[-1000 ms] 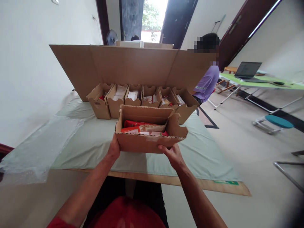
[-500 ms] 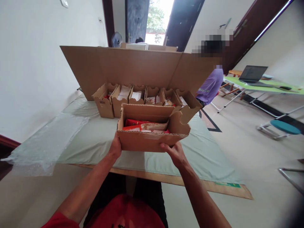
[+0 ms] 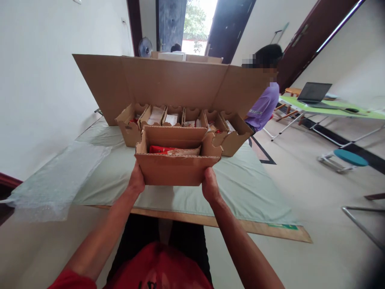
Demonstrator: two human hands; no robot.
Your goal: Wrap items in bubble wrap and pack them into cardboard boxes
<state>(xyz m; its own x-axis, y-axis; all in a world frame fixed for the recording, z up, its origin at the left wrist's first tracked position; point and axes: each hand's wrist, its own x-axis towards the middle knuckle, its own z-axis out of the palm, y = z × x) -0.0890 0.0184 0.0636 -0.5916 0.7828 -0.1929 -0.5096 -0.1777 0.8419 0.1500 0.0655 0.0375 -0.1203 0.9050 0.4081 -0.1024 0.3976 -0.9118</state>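
I hold a small open cardboard box (image 3: 173,170) above the table's near side. My left hand (image 3: 136,181) grips its left end and my right hand (image 3: 209,186) grips its right end, fingers hidden behind the box. Red and white packets (image 3: 168,150) lie inside it. Just beyond stands a row of several similar small boxes (image 3: 156,120) with packets in them, set in front of a big unfolded cardboard sheet (image 3: 168,82).
The table (image 3: 252,192) carries a pale green mat, with bubble wrap (image 3: 51,180) on its left part. A person in a purple shirt (image 3: 263,106) sits at the right. Farther right stand a green table with a laptop (image 3: 314,92) and a teal stool (image 3: 347,157).
I have lifted the box a little, shifted it to the left and turned it square to me. My right hand moved from under its front to its right end.
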